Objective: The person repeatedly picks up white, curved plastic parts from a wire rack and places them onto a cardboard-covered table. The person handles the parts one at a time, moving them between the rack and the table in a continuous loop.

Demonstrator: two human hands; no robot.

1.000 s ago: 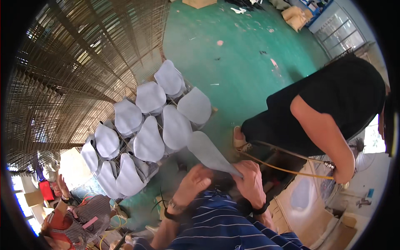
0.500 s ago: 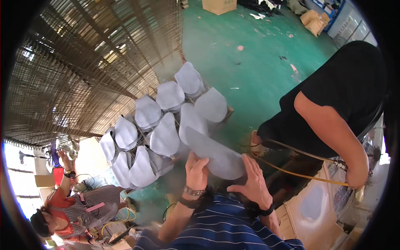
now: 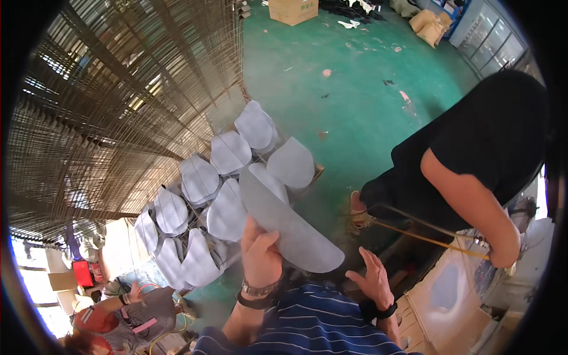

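Observation:
My left hand [image 3: 261, 255] is closed on the near-left edge of a flat grey sheet with curved edges [image 3: 290, 228], its thumb lying along that edge. The sheet is held tilted in front of me, its far end overlapping the other pieces. My right hand [image 3: 374, 277] is a short way to the right of the sheet, touching nothing, fingers and thumb apart. Beyond the sheet, several similar grey rounded pieces [image 3: 228, 210] are laid in overlapping rows on a thin-barred rack. The sheet hides part of one of them.
A tall stack of barred racks [image 3: 136, 100] rises at the left. On the right stands a person in black [image 3: 467, 154], near a yellow rod [image 3: 426, 239]. Another person in a plaid apron [image 3: 145, 307] is at the lower left. A cardboard box [image 3: 293, 10] rests on the green floor.
My right hand has come off the sheet's right end and now stands apart from it. The sheet, still in my left hand, has tilted. At lower left, the other person's raised arm has come down.

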